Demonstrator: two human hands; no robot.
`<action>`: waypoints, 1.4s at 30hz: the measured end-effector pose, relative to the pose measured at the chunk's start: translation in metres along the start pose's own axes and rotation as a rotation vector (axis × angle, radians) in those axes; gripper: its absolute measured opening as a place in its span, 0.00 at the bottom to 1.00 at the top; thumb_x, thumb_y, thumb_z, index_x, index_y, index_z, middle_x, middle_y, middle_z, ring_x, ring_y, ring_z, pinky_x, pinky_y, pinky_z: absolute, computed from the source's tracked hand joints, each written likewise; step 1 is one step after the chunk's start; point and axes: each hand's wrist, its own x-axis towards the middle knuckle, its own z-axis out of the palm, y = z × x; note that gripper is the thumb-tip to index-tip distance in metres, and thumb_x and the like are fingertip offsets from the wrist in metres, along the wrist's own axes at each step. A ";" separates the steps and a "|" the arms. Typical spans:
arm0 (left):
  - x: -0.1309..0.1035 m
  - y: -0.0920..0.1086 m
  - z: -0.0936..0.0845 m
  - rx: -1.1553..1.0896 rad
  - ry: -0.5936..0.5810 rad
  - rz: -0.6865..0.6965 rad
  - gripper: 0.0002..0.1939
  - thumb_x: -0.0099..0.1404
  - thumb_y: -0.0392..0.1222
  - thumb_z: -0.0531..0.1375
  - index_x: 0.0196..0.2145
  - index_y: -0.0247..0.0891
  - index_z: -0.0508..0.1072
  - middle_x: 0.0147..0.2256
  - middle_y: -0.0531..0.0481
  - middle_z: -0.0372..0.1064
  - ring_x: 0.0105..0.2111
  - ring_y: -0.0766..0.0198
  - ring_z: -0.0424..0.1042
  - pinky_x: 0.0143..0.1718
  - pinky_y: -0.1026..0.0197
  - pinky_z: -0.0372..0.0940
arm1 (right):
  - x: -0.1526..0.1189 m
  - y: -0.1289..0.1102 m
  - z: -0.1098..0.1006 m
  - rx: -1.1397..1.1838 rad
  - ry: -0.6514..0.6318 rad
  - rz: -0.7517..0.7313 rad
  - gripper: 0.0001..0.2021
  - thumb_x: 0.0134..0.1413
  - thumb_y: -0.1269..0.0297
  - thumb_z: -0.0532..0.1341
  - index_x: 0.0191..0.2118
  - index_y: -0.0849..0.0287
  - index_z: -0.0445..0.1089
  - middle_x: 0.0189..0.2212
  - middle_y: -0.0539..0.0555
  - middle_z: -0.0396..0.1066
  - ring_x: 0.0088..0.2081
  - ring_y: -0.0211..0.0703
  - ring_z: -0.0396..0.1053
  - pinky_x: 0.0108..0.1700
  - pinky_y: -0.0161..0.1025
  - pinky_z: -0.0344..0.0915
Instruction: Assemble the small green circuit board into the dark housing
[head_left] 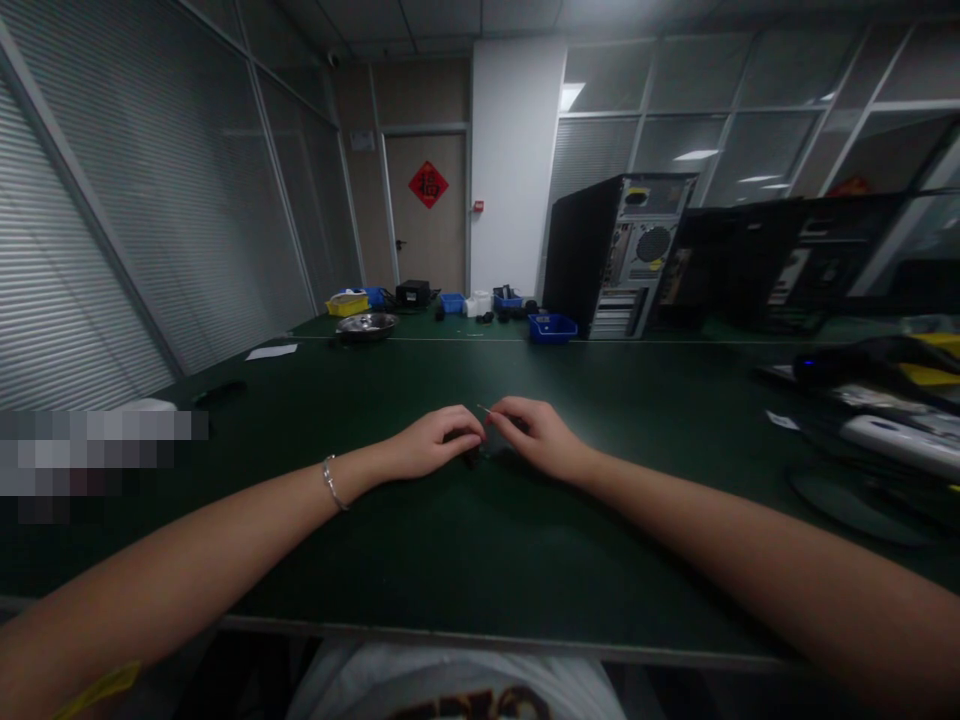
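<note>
Over the dark green tabletop (450, 560), my two hands almost meet at the fingertips. My right hand (541, 436) is closed, thumb and forefinger pinching a thin, light-coloured stick-like piece (484, 409) that points up and to the left. Just left of it, my left hand (433, 442) is curled with its fingers and thumb brought together. A small dark shape shows below those fingertips, too dim to name, and whatever lies inside the left fingers is hidden. A silver bracelet (330, 482) circles my left wrist.
At the back stand a metal dish (366, 325), a yellow tray (347, 305), a blue bin (553, 328) and a black computer tower (585, 255). To the right lie a white device (900, 445) and dark cables. A paper slip (271, 351) lies left.
</note>
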 end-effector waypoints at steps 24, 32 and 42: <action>-0.003 0.003 -0.009 0.107 -0.014 -0.217 0.18 0.59 0.52 0.60 0.40 0.37 0.66 0.34 0.50 0.64 0.31 0.62 0.64 0.29 0.63 0.58 | -0.003 0.005 -0.008 0.051 -0.325 -0.007 0.18 0.53 0.66 0.63 0.51 0.57 0.68 0.42 0.53 0.72 0.38 0.42 0.70 0.39 0.37 0.66; -0.001 -0.004 -0.007 -0.156 0.072 -0.256 0.19 0.59 0.50 0.61 0.44 0.37 0.65 0.33 0.52 0.62 0.31 0.65 0.64 0.31 0.63 0.61 | -0.003 0.005 -0.007 0.135 -0.230 -0.014 0.22 0.53 0.64 0.64 0.53 0.57 0.63 0.44 0.54 0.71 0.41 0.42 0.70 0.40 0.37 0.67; 0.000 -0.002 0.001 -0.496 0.032 -0.166 0.20 0.59 0.39 0.63 0.46 0.39 0.59 0.39 0.48 0.70 0.39 0.61 0.71 0.39 0.58 0.63 | -0.005 0.000 -0.003 0.068 0.095 -0.067 0.18 0.53 0.67 0.63 0.50 0.57 0.63 0.43 0.55 0.71 0.36 0.40 0.68 0.36 0.36 0.65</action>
